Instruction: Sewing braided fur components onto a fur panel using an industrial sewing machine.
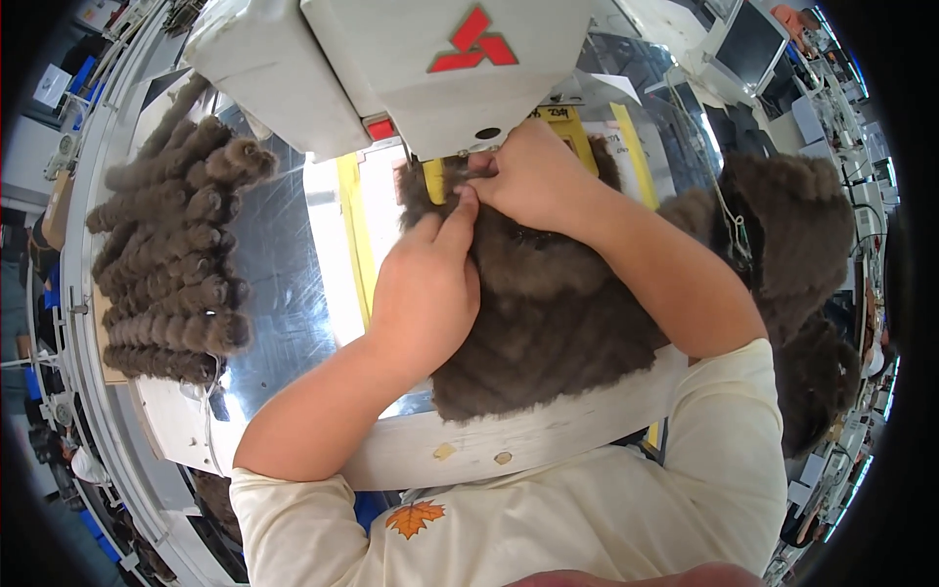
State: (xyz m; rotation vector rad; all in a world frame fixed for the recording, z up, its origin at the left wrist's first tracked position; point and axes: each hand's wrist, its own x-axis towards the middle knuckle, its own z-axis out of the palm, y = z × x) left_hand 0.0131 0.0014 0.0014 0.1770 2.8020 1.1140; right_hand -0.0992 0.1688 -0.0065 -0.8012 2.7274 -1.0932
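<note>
We see the right hand (pixel 536 181) with its thumb and fingers drawn together, pinching the edge of a brown fur piece (pixel 548 338). Beside it, the left hand (pixel 425 289) is partly curled, its forefinger stretched up to meet the right fingertips at the fur; we cannot tell whether it grips or only presses. The fur's far edge lies under both hands, while its broad body spreads below them and under the right forearm, toward the person's cream shirt (pixel 567 519).

Just above the hands we find the head of a white machine (pixel 391 59), with yellow strips (pixel 352 225) on the bed around it. To the left, brown fur rolls (pixel 171 249) lie in a row; a tan edge shows under them, box or board, we cannot tell.

Around these we see a shiny metal tabletop (pixel 284 284) with a pale front edge (pixel 509 445), more dark fur (pixel 797 235) heaped at right, and a monitor (pixel 751 46) beyond.
</note>
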